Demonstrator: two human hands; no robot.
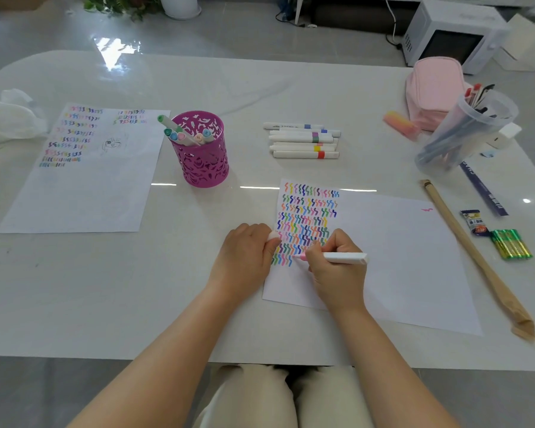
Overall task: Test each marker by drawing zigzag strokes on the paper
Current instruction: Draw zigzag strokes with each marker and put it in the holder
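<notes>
Right hand (334, 268) is wrapped around a white marker (342, 258) in a writing grip. Its pink tip is down on the paper (408, 261), right at the end of the lowest row of zigzag strokes (309, 217). Left hand (244, 257) sits at the paper's left edge, fingers curled round a small white cap (272, 235). The hands are close together but not touching.

The strokes fill the paper's left part in lots of colours. Just beyond the paper's far edge there's a stack of white markers (303, 140) lying flat. Beyond its far-left corner is a purple cut-out pen cup (203, 162) with more markers standing in it. Well to the paper's left is a second sheet (84, 193), also covered in strokes. Off the paper's right edge lies a long tan stick (476, 257), and beyond that some green batteries (511, 245).
</notes>
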